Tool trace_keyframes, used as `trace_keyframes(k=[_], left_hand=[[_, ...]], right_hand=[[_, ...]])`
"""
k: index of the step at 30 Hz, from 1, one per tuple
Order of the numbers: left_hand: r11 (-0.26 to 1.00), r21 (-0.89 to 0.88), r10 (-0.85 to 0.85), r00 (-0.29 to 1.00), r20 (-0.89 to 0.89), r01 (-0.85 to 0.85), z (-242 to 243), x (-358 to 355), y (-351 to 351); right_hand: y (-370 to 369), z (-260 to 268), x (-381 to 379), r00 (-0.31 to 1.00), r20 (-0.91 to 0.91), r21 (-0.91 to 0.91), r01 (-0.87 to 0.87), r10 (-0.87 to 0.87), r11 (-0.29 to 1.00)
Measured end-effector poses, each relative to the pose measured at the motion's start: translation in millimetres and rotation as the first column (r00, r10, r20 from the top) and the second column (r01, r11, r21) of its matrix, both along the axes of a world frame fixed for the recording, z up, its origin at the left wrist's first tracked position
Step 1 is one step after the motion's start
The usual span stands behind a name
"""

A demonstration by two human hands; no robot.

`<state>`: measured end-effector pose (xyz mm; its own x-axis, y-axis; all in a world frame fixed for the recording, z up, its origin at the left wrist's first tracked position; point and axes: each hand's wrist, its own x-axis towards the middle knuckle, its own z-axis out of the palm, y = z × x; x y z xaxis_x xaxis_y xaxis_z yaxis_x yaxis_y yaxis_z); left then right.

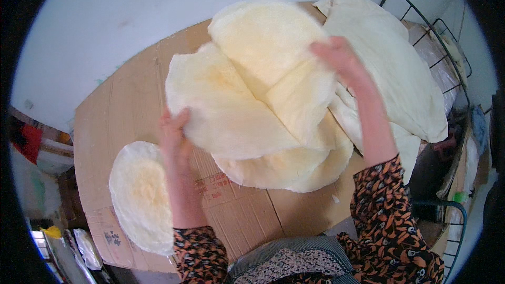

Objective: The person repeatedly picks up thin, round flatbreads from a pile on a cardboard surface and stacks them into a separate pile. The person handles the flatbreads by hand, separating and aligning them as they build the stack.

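A large, thin, pale flatbread (229,118) with a golden patch and several folds is spread between my hands. My left hand (175,128) grips its left edge. My right hand (335,57), blurred, pinches the upper right part beside a fold. A broad rounded flap (268,39) stands up toward the wall. Beneath, more flatbreads (276,169) overlap on brown cardboard (126,98), mostly covered by the held one. Apart from these, another round flatbread (138,197) with a browned centre lies at the lower left, partly hidden by my left forearm.
An off-white, cloth-like covering (386,59) lies in folds at the right, close to my right forearm. Dark metal wire racks (434,31) border that side, with plastic wrapping (430,55) behind. A white wall (130,15) rises behind the cardboard. Wrapped items (86,248) sit at the lower left.
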<state>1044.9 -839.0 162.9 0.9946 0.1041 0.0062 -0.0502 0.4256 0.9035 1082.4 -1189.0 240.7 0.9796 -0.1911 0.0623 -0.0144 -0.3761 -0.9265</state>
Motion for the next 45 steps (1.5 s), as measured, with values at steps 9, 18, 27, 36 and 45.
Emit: trace_keyframes(k=[9, 18, 27, 36, 45], left_hand=[[0.955, 0.269, 0.112, 0.992, 0.054, -0.122, 102, -84, 231], [0.487, 0.536, 0.713, 0.668, 0.211, -0.690, 194, -290, 369], [0.639, 0.405, 0.692, 0.719, 0.068, -0.654, 207, -317, 360], [0.853, 0.000, 0.506, 0.825, 0.251, -0.523, 204, -224, 336], [0.771, 0.141, 0.636, 0.735, -0.234, -0.621, -12, -268, 313]], right_hand=[[-94, 62, 21, 0.990, 0.134, -0.020, -0.033, 0.036, 0.999], [133, 115, 61, 0.479, 0.592, -0.724, -0.037, 0.648, 0.689], [328, -79, -203, 0.424, -0.054, -0.791, -0.570, 0.904, 0.220], [249, -103, -168, 0.633, -0.021, -0.417, -0.709, 0.774, 0.568], [90, -112, -191, 0.935, -0.146, -0.282, -0.353, 0.324, 0.892]])
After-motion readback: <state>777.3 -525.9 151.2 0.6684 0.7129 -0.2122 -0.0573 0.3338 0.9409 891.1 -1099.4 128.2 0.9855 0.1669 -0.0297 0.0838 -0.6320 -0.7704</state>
